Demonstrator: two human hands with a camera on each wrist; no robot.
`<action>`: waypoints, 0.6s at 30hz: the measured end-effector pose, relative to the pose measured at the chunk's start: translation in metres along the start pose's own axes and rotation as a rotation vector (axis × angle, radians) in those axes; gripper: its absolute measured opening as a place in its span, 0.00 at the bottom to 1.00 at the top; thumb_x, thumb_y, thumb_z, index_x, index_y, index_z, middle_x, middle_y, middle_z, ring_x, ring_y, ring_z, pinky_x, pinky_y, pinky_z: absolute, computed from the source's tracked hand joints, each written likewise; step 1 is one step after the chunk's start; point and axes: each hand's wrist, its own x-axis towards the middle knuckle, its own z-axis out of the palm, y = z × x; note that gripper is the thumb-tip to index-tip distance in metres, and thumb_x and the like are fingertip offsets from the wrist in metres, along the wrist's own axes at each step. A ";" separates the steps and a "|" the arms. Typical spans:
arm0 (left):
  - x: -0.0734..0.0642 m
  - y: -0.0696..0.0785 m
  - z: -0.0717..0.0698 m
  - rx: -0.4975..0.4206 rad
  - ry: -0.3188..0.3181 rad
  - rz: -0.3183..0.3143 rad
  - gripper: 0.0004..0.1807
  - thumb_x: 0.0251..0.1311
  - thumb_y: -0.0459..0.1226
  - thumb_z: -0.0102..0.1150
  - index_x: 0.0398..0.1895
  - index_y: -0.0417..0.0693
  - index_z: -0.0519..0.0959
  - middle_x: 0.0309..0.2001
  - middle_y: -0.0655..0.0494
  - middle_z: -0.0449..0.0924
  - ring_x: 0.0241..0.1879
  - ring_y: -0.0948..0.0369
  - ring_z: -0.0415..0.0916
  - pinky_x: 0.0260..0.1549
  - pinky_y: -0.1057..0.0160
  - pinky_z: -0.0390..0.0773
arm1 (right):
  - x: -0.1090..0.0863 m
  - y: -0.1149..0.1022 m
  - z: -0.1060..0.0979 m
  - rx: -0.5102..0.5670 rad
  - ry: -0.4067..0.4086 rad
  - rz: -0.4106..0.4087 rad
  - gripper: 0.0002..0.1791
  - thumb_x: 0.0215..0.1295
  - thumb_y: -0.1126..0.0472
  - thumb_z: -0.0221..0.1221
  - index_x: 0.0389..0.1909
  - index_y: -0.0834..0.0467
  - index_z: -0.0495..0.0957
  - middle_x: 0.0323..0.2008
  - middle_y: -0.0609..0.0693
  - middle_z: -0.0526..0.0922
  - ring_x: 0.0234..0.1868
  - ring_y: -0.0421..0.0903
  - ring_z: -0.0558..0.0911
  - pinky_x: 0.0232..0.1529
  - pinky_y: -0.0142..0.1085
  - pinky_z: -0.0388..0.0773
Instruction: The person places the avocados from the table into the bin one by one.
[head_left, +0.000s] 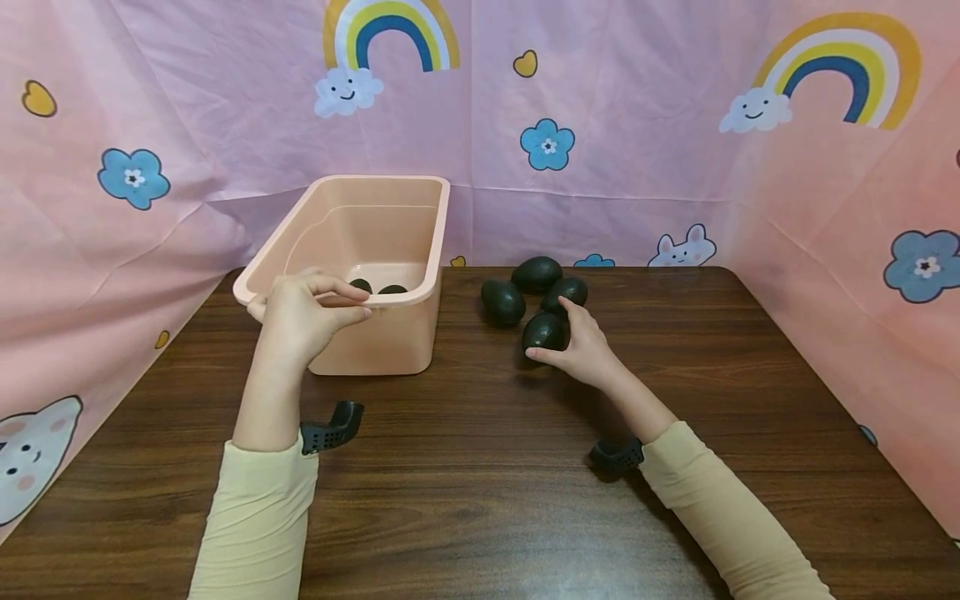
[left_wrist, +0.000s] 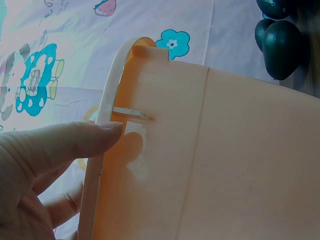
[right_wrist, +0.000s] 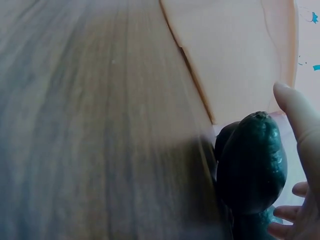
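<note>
My left hand (head_left: 296,321) holds the near rim of a peach plastic bin (head_left: 375,337). In the left wrist view the thumb (left_wrist: 100,137) presses the outside of the rim, with other fingers across it. Two dark objects (head_left: 393,289) show partly inside the bin. My right hand (head_left: 588,346) is at the nearest dark green avocado (head_left: 544,332), thumb and fingers spread around it. The right wrist view shows a gap between the thumb and that avocado (right_wrist: 252,165). Three more avocados (head_left: 503,302) lie close behind and beside it.
The bin stands at the back left of a dark wooden table (head_left: 480,492), left of the avocados. A patterned pink and lilac cloth (head_left: 637,167) hangs behind the table and along both sides.
</note>
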 end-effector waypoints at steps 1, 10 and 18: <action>0.000 0.000 0.000 0.004 0.003 0.002 0.11 0.43 0.35 0.76 0.32 0.44 0.87 0.41 0.51 0.82 0.50 0.56 0.67 0.53 0.41 0.32 | 0.000 0.001 0.001 -0.001 -0.002 0.002 0.57 0.53 0.40 0.67 0.74 0.59 0.45 0.71 0.63 0.51 0.70 0.63 0.51 0.62 0.63 0.51; 0.000 0.000 0.000 0.000 -0.005 -0.009 0.11 0.44 0.35 0.76 0.33 0.44 0.87 0.42 0.51 0.82 0.51 0.56 0.66 0.53 0.41 0.32 | 0.001 0.005 0.004 -0.009 -0.022 0.020 0.58 0.53 0.40 0.67 0.74 0.60 0.46 0.71 0.64 0.51 0.70 0.64 0.51 0.62 0.63 0.50; 0.000 0.000 0.000 -0.005 -0.002 -0.005 0.11 0.43 0.35 0.76 0.33 0.44 0.87 0.41 0.50 0.82 0.51 0.56 0.67 0.53 0.41 0.32 | 0.004 0.009 0.008 -0.019 -0.014 0.009 0.56 0.54 0.41 0.67 0.74 0.62 0.48 0.69 0.65 0.55 0.68 0.64 0.54 0.62 0.63 0.51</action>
